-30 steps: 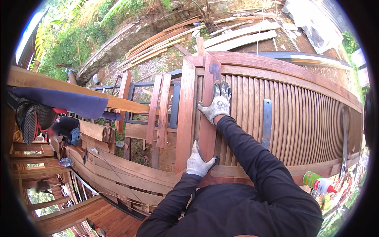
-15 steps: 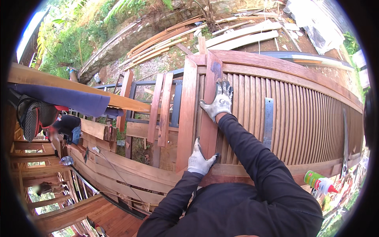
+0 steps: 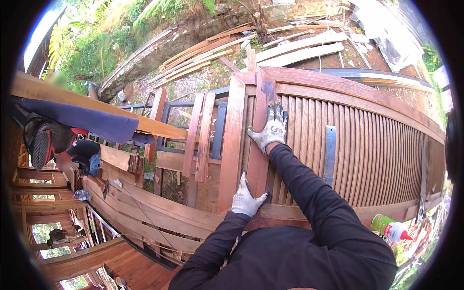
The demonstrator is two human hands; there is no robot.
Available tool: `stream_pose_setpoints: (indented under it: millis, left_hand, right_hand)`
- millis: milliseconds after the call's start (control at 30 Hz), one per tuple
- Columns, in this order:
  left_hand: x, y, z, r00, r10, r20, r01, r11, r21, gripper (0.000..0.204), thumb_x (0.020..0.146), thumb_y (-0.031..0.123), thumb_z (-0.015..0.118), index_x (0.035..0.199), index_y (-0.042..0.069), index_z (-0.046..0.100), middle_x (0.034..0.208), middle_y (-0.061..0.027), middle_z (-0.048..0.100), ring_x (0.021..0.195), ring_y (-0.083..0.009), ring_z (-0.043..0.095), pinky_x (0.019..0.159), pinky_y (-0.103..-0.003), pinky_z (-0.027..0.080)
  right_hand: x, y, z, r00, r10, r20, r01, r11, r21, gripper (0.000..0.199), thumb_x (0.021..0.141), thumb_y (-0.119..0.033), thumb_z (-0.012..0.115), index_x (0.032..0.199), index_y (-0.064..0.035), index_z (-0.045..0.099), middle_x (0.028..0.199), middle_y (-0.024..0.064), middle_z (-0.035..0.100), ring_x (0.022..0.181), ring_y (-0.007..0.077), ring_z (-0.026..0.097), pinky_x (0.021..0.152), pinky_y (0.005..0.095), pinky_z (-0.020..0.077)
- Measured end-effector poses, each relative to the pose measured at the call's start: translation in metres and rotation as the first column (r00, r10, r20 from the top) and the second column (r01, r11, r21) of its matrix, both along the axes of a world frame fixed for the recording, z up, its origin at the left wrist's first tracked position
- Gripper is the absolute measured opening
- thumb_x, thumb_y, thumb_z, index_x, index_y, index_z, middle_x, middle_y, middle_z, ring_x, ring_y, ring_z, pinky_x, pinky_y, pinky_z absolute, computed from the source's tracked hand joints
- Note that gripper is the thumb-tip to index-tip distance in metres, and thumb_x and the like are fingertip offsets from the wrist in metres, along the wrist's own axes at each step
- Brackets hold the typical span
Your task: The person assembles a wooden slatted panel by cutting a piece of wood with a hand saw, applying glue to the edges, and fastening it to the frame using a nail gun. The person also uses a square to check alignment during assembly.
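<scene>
A reddish-brown wooden board lies crosswise on a slatted wooden panel, close to the left rail of its frame. My right hand, in a grey-white glove with dark fingertips, rests flat on the board with fingers stretched out and thumb apart. Closer to me, my left hand, gloved alike, touches the board's near end, its thumb and forefinger spread wide. A dark stain marks the board beyond my right fingers. To the right, a metal ruler lies along the slats.
A green-and-white glue bottle with a red tip lies at the panel's near right edge. Another long metal strip crosses the panel. Loose wooden strips rest on a dark metal frame at left. A person bends over farther left.
The whole view has shifted slightly, with the scene a little lower in the picture. Both hands stay on the board in nearly the same places.
</scene>
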State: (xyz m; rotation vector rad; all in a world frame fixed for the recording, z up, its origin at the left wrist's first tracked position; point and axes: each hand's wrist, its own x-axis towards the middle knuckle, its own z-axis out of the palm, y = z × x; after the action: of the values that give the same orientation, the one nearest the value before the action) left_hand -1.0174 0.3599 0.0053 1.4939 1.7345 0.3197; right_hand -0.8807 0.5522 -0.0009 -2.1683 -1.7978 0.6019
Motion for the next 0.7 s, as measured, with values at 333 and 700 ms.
stream_pose_setpoints:
  millis: [333,700]
  left_hand:
    - [-0.004,-0.006,-0.002,1.0,-0.01,0.002,0.01,1.0,-0.028,0.116,0.078,0.041,0.085,0.158,-0.004,0.014,0.148,-0.0336,0.045,0.135,-0.0439,0.05,0.109,-0.046,0.045]
    - [-0.02,0.009,-0.011,0.96,-0.036,0.279,0.045,0.999,-0.027,0.124,0.079,0.055,0.082,0.16,-0.003,0.01,0.161,-0.0298,0.028,0.149,-0.0407,0.033,0.12,-0.041,0.031]
  right_hand:
    - [-0.003,-0.004,-0.001,0.999,0.035,0.022,-0.035,0.999,-0.006,0.113,0.083,-0.061,0.066,0.16,0.0041,0.015,0.167,0.0252,0.016,0.156,0.0363,0.011,0.128,0.0449,0.0051]
    - [0.004,0.012,-0.042,0.995,-0.01,0.102,-0.016,0.968,0.251,0.118,0.075,-0.068,0.077,0.159,-0.0013,0.027,0.161,0.024,0.034,0.15,0.0381,0.031,0.124,0.042,0.025]
